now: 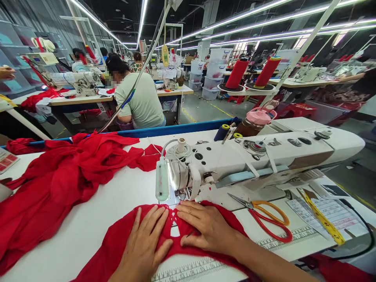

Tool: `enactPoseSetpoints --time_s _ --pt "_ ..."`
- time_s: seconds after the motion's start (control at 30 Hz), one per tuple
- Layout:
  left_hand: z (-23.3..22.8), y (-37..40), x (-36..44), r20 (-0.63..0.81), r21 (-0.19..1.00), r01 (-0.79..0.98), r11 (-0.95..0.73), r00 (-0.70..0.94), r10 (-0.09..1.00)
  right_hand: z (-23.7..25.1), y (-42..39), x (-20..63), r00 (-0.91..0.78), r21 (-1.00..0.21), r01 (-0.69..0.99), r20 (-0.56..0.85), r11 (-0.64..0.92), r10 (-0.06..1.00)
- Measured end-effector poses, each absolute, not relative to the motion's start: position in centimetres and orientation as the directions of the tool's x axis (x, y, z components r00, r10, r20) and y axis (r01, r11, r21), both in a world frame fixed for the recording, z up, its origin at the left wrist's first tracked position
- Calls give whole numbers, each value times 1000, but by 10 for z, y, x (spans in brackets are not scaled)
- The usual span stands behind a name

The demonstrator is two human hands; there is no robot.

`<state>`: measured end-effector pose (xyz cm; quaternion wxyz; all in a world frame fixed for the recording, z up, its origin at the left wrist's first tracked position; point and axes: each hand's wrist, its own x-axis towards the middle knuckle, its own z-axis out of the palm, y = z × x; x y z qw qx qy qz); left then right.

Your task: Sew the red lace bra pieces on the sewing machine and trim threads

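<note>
A piece of red fabric [117, 239] lies on the white table just in front of the sewing machine [235, 156]. Its far edge reaches the lit needle area, and a crisscross opening shows white table through it. My left hand [147, 235] presses flat on the fabric left of that opening, fingers spread. To the right of the opening my right hand [205, 227] rests on the same cloth, fingers stretched out and the thumb lying near the gap. Both hands are a little short of the presser foot [183, 192].
Scissors [264, 215] with orange and red handles lie right of the fabric. A yellow tape measure [321, 217] crosses papers beyond them. A heap of red cloth [67, 172] covers the left side. Thread cones [237, 74] stand behind; a co-worker [139, 92] sits ahead.
</note>
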<state>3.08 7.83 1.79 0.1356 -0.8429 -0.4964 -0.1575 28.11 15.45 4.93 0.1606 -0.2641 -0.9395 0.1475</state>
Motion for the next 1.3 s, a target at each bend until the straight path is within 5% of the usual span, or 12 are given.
enactPoseSetpoints --time_s 1.3 --pt "30 76 23 252 33 863 -504 481 840 56 156 287 -851 -388 429 129 816 509"
